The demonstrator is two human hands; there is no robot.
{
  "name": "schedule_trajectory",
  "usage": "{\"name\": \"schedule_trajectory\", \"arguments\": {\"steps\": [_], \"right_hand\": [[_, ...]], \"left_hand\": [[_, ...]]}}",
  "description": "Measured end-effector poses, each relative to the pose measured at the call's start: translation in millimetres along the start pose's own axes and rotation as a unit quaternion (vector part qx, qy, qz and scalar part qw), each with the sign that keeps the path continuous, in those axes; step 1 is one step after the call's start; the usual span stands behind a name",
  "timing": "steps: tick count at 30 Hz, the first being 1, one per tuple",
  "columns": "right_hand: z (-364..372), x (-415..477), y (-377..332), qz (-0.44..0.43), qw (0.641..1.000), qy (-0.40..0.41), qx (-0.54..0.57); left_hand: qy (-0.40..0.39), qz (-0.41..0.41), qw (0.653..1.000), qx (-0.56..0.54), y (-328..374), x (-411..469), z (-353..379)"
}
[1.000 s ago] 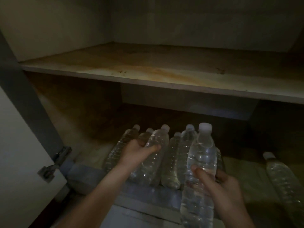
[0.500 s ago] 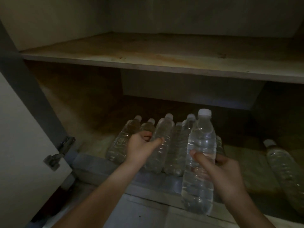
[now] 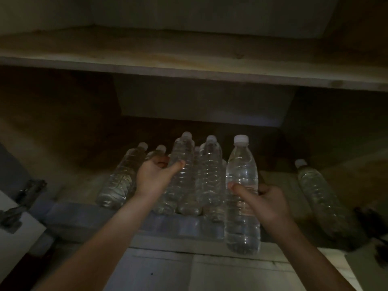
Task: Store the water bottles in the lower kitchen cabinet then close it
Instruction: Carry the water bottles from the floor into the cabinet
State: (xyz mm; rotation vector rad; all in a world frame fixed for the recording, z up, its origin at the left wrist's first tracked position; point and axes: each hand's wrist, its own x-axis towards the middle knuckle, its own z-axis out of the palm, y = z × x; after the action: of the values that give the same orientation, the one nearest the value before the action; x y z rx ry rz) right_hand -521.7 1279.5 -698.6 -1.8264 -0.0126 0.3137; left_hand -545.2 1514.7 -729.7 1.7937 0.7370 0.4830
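Nearest the camera, at lower right of the frame, my right hand is wrapped around the middle of a clear water bottle, thumb across its front and fingers behind; it stands upright with its white cap on top and its base over the cabinet's front lip. Compared with a second ago this bottle sits higher and a little further in, so I judge it is travelling toward the stack rather than resting anywhere yet. Left of centre, my left hand reaches into the lower compartment, fingers curled and thumb pressed against one bottle in the cluster of stored bottles — it has slid up that bottle's side since the earlier view, apparently steadying the pile. The cluster lies on the cabinet floor, caps pointing to the back, the bottles touching one another. At far right a lone bottle lies apart on the same floor. At lower left a door hinge shows the door is open. Above and behind runs the stained wooden shelf — bare in this view. The closing step remains undone.
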Motion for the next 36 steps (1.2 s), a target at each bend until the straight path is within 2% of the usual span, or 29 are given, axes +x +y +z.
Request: {"name": "schedule_trajectory", "arguments": {"steps": [3,5,8,11,15,20,30,36], "right_hand": [[-10.1,6.3,-1.8,-0.002,0.999,0.014,-0.036],[-17.1,13.0,-5.6,0.005,0.998,0.017,-0.057],[-19.9,20.1,-14.5,0.014,0.997,-0.005,-0.081],[-16.1,24.1,-23.3,0.018,0.996,-0.015,-0.086],[-0.9,38.2,-27.9,0.015,0.994,-0.023,-0.108],[11.8,54.7,-24.7,0.006,0.993,0.003,-0.12],[10.0,41.8,15.4,-0.064,0.995,0.068,-0.046],[1.0,30.9,27.4,-0.085,0.995,0.032,0.046]], "left_hand": [[0.02,0.038,0.998,0.037,-3.3,-2.9,-5.7],[0.011,0.119,0.989,0.083,-1.4,-9.5,-9.1],[-0.044,0.261,0.952,0.155,7.4,-21.8,-8.8],[-0.112,0.301,0.934,0.158,12.0,-27.5,-1.8],[-0.144,0.35,0.9,0.215,4.4,-23.7,1.7],[-0.143,0.363,0.892,0.227,-0.7,-20.8,2.3],[-0.132,0.374,0.891,0.221,-5.0,-18.6,3.6],[-0.131,0.379,0.893,0.204,-7.1,-17.5,3.1]]}}
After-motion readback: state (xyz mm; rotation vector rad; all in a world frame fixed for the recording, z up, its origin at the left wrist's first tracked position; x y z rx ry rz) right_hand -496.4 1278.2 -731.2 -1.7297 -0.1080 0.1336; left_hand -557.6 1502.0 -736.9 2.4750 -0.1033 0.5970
